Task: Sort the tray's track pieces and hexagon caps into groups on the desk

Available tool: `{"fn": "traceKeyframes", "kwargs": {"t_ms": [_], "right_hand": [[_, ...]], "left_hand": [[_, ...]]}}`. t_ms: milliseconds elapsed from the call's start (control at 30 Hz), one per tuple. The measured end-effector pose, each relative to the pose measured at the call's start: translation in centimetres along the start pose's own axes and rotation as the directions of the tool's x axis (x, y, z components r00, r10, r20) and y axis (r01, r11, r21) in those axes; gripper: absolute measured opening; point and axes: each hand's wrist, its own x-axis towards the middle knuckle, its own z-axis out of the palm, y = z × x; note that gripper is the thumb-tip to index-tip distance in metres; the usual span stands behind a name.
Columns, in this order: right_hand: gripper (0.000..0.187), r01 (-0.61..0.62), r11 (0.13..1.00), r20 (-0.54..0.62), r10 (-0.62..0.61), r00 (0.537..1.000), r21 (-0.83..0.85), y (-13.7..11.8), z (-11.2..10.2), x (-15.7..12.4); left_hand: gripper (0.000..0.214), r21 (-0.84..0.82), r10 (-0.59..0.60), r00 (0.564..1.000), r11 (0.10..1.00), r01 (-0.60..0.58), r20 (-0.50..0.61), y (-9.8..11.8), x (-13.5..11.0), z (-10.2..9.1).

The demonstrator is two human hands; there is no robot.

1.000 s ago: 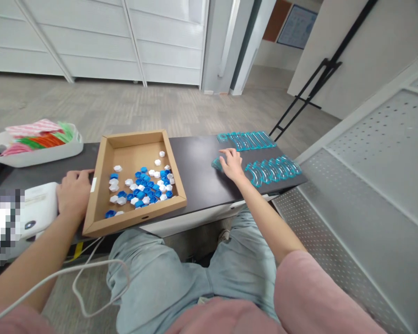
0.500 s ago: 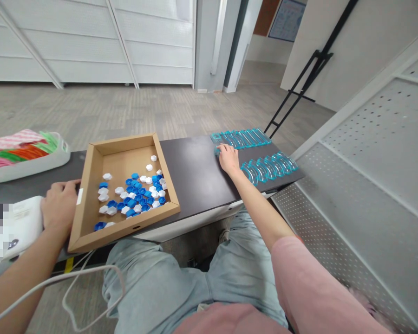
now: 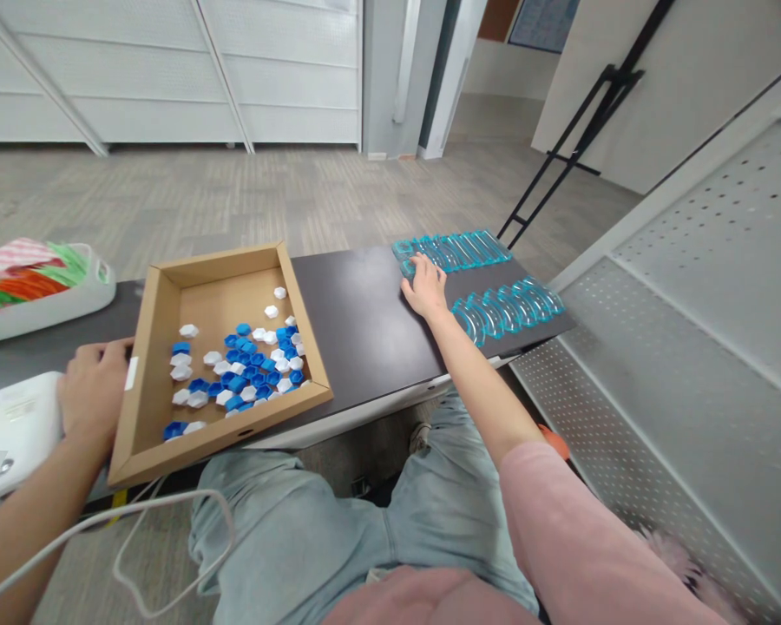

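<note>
Thumb and fingers of the right hand (image 3: 428,286) stand apart around the left end of the far row of teal pieces (image 3: 465,252); whether they pinch one, I cannot tell. Left hand (image 3: 95,386) rests against the cardboard box (image 3: 279,415), its fingertips hidden, its grip unreadable. Two teal rows lie on the smooth dark table (image 3: 364,334), both glossy, see-through plastic; the near row (image 3: 511,310) shows curved, overlapping arcs. One box holds dozens of blue and white hexagons (image 3: 251,369), too heaped to count.
</note>
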Motion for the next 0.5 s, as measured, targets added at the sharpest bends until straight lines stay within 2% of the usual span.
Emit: {"fn": "traceKeyframes", "kwargs": {"t_ms": [100, 167, 233, 300, 367, 500], "right_hand": [[0.059, 0.053, 0.998, -0.008, -0.053, 0.999, -0.028, -0.3, -0.7, -0.4], [0.05, 0.153, 0.988, 0.036, -0.152, 0.988, -0.037, -0.5, -1.1, -0.6], [0.038, 0.277, 0.961, 0.118, -0.273, 0.955, -0.017, -0.7, -1.3, -0.6], [0.031, 0.351, 0.936, 0.192, -0.348, 0.917, 0.021, -0.7, -1.4, -0.5], [0.031, 0.345, 0.937, 0.215, -0.348, 0.912, 0.052, -0.7, -1.4, -0.4], [0.032, 0.281, 0.957, 0.196, -0.29, 0.937, 0.072, -0.6, -1.3, -0.3]], "left_hand": [[0.067, 0.003, 0.008, 1.0, 1.0, -0.008, -0.008, 0.2, -0.1, -0.1], [0.067, 0.005, 0.008, 1.0, 1.0, -0.008, -0.004, 0.3, -0.3, -0.4], [0.07, 0.008, 0.013, 1.0, 1.0, -0.013, 0.009, 0.4, -0.4, -0.6], [0.072, 0.013, 0.014, 1.0, 1.0, -0.014, 0.024, 0.6, -0.5, -0.9], [0.072, 0.012, 0.01, 0.999, 1.0, -0.01, 0.035, 0.8, -0.6, -1.1], [0.065, -0.021, -0.005, 0.999, 1.0, 0.006, 0.043, 1.2, -1.0, -1.7]]}}
